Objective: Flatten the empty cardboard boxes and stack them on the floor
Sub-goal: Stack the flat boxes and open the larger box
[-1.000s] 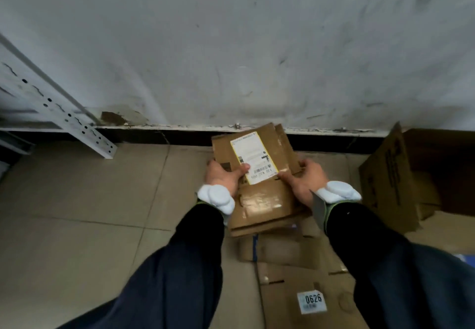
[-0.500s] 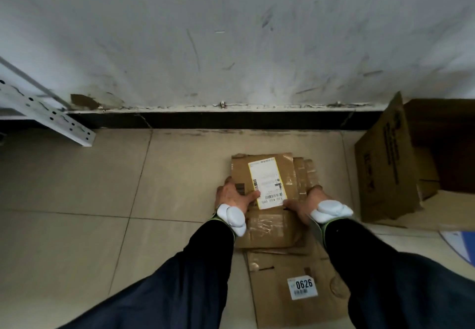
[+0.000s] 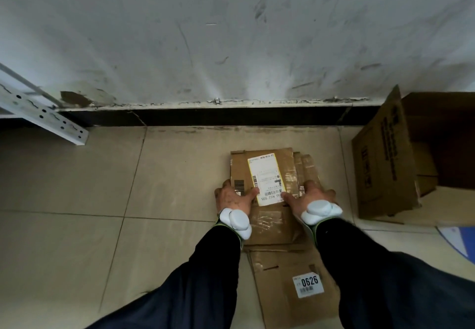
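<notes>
0626 carton is lying flat on the floor beneath both wrists, serving as stack base. Right grip, released and splayed, is pressing the labelled box between the grips onto it. Left grip is thumbing it down too, fingers unclear. Beyond the right grip, an open box is standing unflattened.

Dull, fibrous board on the flattened brown cardboard box, creased and scuffed, and on top the white paper shipping label, smooth with a faint sheen. Patches of clear glossy packing tape catch the light on its near half. Under it lie pale beige floor tiles, smooth, with a soft satin shine. Behind it is the white painted wall, matt, scratched, chipped at the foot. To its left there's a white-painted perforated metal shelf post. To its right sits a large open brown cardboard carton, matt and printed. Nearest, smooth white plastic wrist bands and dark matt cloth sleeves.
</notes>
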`<state>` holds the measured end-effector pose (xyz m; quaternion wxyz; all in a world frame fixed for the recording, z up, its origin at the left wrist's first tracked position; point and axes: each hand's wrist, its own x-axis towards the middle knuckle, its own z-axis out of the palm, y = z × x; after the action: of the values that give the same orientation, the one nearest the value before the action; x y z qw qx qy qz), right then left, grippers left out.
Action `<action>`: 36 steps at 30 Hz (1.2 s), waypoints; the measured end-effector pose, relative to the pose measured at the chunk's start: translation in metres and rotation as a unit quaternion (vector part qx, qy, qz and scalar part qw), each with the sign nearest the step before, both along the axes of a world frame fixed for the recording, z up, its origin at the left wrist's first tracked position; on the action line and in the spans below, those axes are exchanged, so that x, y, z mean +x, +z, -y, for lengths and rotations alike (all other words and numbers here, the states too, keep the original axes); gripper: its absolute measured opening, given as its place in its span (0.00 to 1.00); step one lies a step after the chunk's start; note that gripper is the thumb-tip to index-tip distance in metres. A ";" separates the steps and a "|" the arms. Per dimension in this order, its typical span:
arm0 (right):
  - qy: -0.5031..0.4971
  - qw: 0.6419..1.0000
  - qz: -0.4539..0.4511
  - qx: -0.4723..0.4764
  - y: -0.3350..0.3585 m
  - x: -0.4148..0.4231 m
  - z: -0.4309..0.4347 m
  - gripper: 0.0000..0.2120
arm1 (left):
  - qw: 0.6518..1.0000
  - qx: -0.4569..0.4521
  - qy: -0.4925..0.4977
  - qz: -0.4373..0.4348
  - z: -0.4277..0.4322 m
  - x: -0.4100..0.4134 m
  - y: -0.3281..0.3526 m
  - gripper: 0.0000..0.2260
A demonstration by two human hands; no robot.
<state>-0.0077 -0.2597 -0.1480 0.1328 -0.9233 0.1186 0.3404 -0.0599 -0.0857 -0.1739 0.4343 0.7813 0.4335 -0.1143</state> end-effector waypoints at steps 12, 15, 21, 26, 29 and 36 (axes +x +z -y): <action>-0.094 0.993 0.014 0.068 -0.006 0.007 0.012 0.40 | 0.996 0.057 -0.061 -0.009 -0.004 0.013 0.001 0.31; -0.124 0.988 0.036 0.086 -0.006 0.011 0.010 0.40 | 0.998 0.052 -0.022 -0.001 -0.005 0.012 -0.002 0.33; -0.131 0.961 0.122 0.211 0.004 0.028 -0.004 0.38 | 0.997 0.050 -0.060 0.020 -0.020 0.045 0.002 0.39; -0.074 0.968 0.132 0.201 0.012 0.034 -0.023 0.39 | 1.000 -0.019 -0.005 0.025 -0.030 0.046 0.010 0.42; -0.059 0.986 0.118 0.100 0.011 0.019 -0.032 0.38 | 0.999 0.039 0.019 0.009 -0.021 0.020 0.010 0.43; -0.041 0.995 0.044 0.082 0.006 0.017 -0.028 0.27 | 0.992 0.121 -0.027 -0.004 -0.007 0.016 -0.003 0.32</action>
<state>0.0090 -0.2315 -0.1424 0.2270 -0.9176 0.1220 0.3027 -0.0441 -0.0783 -0.1774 0.3318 0.8389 0.4247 -0.0758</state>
